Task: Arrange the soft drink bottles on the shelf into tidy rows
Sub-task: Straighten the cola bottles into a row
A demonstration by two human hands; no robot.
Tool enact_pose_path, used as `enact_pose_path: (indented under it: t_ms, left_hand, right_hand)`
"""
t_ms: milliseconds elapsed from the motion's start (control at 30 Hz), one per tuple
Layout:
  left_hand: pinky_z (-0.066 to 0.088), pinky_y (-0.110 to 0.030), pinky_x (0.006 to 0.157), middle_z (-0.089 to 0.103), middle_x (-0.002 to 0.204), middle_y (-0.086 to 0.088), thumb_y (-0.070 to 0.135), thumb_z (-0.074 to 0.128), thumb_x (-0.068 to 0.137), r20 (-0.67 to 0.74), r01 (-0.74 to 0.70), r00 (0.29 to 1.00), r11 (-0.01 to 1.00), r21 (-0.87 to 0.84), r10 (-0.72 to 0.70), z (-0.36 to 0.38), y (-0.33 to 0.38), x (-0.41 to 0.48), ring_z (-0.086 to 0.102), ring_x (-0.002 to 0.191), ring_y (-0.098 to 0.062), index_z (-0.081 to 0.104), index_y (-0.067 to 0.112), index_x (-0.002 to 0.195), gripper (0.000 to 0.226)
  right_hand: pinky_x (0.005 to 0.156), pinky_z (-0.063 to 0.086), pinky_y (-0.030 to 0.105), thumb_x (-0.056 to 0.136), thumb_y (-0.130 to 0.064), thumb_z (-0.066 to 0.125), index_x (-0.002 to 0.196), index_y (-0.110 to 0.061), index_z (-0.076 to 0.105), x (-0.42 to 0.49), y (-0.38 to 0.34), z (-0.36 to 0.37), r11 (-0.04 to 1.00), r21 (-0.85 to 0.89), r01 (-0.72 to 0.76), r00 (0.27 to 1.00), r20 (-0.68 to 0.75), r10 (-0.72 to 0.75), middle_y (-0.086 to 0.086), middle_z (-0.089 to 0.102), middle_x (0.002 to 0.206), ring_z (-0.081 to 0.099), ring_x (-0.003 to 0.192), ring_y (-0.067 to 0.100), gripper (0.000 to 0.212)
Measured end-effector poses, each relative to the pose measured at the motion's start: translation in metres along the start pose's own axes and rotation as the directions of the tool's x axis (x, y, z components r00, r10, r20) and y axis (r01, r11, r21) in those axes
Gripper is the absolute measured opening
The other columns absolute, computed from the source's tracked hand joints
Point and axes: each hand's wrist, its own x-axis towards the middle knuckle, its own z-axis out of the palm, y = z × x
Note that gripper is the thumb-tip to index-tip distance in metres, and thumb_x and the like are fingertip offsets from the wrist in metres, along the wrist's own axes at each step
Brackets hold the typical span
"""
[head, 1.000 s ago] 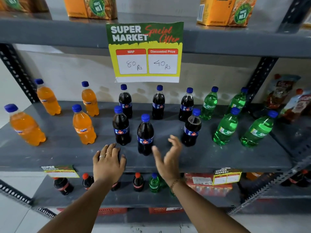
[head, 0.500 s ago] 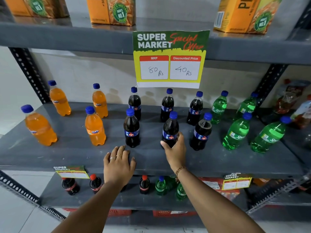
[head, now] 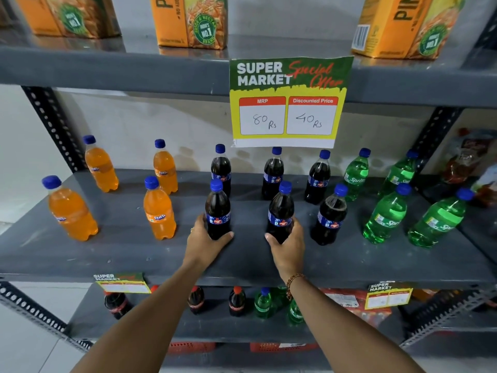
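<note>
On the grey middle shelf (head: 121, 251) stand soft drink bottles with blue caps in two loose rows: several orange ones at the left, dark cola ones in the middle, green ones at the right. My left hand (head: 205, 242) is wrapped around the base of the front left cola bottle (head: 217, 208). The front middle cola bottle (head: 281, 211) is held low down by my right hand (head: 287, 244). A third front cola bottle (head: 330, 216) stands free to the right. Both held bottles are upright on the shelf.
A "Super Market Special Offer" price sign (head: 289, 102) hangs from the upper shelf, which carries orange juice cartons (head: 188, 21). Front orange bottles (head: 159, 211) and green bottles (head: 387, 215) flank the colas. The lower shelf holds small bottles (head: 236, 301). Snack packets (head: 465, 160) lie at the far right.
My left hand has come off the shelf edge and closed on the front left cola bottle. My right hand took hold of the middle cola bottle, now standing farther right. The view has moved closer.
</note>
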Motion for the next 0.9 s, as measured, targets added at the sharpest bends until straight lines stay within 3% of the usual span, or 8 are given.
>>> enact_pose_path:
  t_ms: [167, 367, 533, 633, 700, 733, 833, 900]
  left_hand:
    - [0.040, -0.039, 0.098, 0.058, 0.127, -0.015, 0.027, 0.075, 0.076, -0.059, -0.043, 0.997, 0.998, 0.050, 0.046, -0.001, -0.001, 0.004, 0.050, 0.119, -0.031, 0.046, 0.012, 0.130, 0.063]
    - [0.040, -0.040, 0.100, 0.060, 0.127, -0.012, 0.029, 0.076, 0.074, -0.051, -0.046, 0.998, 0.999, 0.026, 0.047, 0.000, -0.005, 0.005, 0.052, 0.118, -0.029, 0.047, 0.015, 0.130, 0.064]
    - [0.039, -0.041, 0.102, 0.056, 0.132, -0.010, 0.025, 0.078, 0.072, -0.037, -0.046, 0.998, 0.998, -0.036, 0.045, 0.003, -0.010, 0.005, 0.049, 0.121, -0.027, 0.041, 0.016, 0.134, 0.072]
    - [0.035, -0.045, 0.107, 0.043, 0.139, -0.013, 0.027, 0.079, 0.071, -0.176, -0.082, 0.981, 0.997, -0.007, 0.079, 0.013, -0.012, -0.005, 0.039, 0.129, -0.028, 0.031, 0.010, 0.137, 0.084]
    - [0.031, -0.047, 0.108, 0.042, 0.134, -0.021, 0.034, 0.069, 0.076, -0.319, -0.123, 0.933, 0.981, 0.151, 0.167, 0.023, -0.011, -0.019, 0.032, 0.129, -0.032, 0.038, 0.002, 0.128, 0.069]
    - [0.031, -0.045, 0.104, 0.046, 0.126, -0.025, 0.038, 0.062, 0.076, -0.343, -0.197, 0.898, 0.949, 0.246, 0.276, 0.029, -0.009, -0.027, 0.034, 0.123, -0.033, 0.043, 0.000, 0.118, 0.060]
    - [0.035, -0.035, 0.088, 0.057, 0.102, -0.028, 0.033, 0.053, 0.078, -0.194, -0.509, 0.782, 0.787, 0.349, 0.592, 0.056, 0.001, -0.043, 0.042, 0.103, -0.029, 0.045, 0.006, 0.101, 0.036]
    - [0.041, -0.030, 0.080, 0.059, 0.101, -0.020, 0.023, 0.057, 0.082, 0.020, -0.584, 0.800, 0.771, 0.253, 0.600, 0.079, 0.015, -0.054, 0.049, 0.098, -0.026, 0.048, 0.011, 0.101, 0.025]
  right_hand:
    - [0.088, 0.040, 0.025, 0.072, -0.007, 0.076, 0.124, -0.008, 0.044, 0.002, 0.004, 0.000, 1.000, 0.011, -0.023, 1.000, -0.011, 0.023, 0.013, 0.056, 0.122, 0.054, 0.112, 0.025, 0.062]
    - [0.085, 0.043, 0.026, 0.071, -0.009, 0.076, 0.121, -0.010, 0.045, 0.001, 0.007, 0.001, 0.999, 0.015, -0.028, 0.999, -0.017, 0.029, 0.011, 0.060, 0.117, 0.057, 0.103, 0.020, 0.060]
    - [0.088, 0.044, 0.027, 0.070, -0.011, 0.077, 0.123, -0.011, 0.044, 0.002, 0.006, 0.004, 1.000, 0.005, -0.028, 1.000, 0.002, 0.028, 0.009, 0.057, 0.119, 0.056, 0.106, 0.020, 0.063]
    - [0.086, 0.038, 0.022, 0.074, -0.017, 0.075, 0.123, -0.009, 0.043, -0.004, 0.005, -0.001, 0.999, -0.024, 0.045, 0.999, -0.014, -0.046, 0.002, 0.046, 0.114, 0.047, 0.103, 0.012, 0.060]
    - [0.084, 0.037, 0.019, 0.079, -0.021, 0.069, 0.118, -0.005, 0.042, -0.014, 0.012, -0.007, 0.983, -0.053, 0.173, 0.982, -0.066, -0.177, 0.003, 0.042, 0.110, 0.047, 0.101, 0.019, 0.050]
    - [0.080, 0.038, 0.019, 0.079, -0.024, 0.063, 0.112, -0.007, 0.042, -0.018, 0.019, -0.011, 0.970, -0.074, 0.233, 0.965, -0.106, -0.240, 0.005, 0.040, 0.107, 0.049, 0.096, 0.024, 0.043]
    - [0.075, 0.036, 0.023, 0.073, -0.021, 0.051, 0.097, -0.015, 0.036, -0.016, 0.037, -0.034, 0.959, -0.121, 0.256, 0.918, -0.281, -0.280, 0.008, 0.037, 0.101, 0.043, 0.088, 0.023, 0.029]
    - [0.081, 0.029, 0.026, 0.069, -0.024, 0.045, 0.097, -0.009, 0.037, -0.001, 0.044, -0.056, 0.981, -0.092, 0.171, 0.880, -0.433, -0.194, 0.017, 0.040, 0.098, 0.036, 0.092, 0.022, 0.033]
